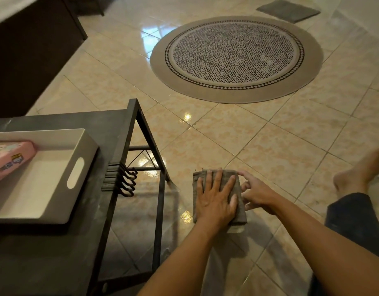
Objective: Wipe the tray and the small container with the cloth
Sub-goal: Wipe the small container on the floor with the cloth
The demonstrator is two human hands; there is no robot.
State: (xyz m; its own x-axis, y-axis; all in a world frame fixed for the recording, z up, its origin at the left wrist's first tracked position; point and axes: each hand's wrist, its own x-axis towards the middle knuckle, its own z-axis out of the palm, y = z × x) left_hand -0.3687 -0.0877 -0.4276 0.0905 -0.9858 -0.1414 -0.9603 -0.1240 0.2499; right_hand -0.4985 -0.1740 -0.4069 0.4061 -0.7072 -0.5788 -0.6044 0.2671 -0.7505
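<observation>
From the head view, I am looking down at the tiled floor point(259, 146), where the grey cloth point(240, 189) is lying folded just right of the dark counter point(56, 253). My left hand point(215, 198) is lying flat on the cloth, fingers point(219, 178) spread and pressing it down, not pinching anything. My right hand point(256, 193) is touching the cloth's right edge, its index finger stretching toward the far corner while the other fingers are curling loosely; I cannot tell whether they are nipping the fold or only resting beside it.

The tray point(56, 189) is sitting on the counter at near left, well apart from the cloth, and a pink pouch point(11, 159) is lying inside it at its left side. I am not seeing any small container from here. A round rug point(235, 58) and a grey mat point(288, 10) are lying far across the floor.

I judge that I am squaring the cloth into a pad, with wiping not yet begun. To do this well, I should be keeping the left palm flat as an anchor, letting the right fingers align the edges, then gripping the whole pad so no loose corner is trailing. The pouch probably needs lifting out before the tray's floor can be reached.
</observation>
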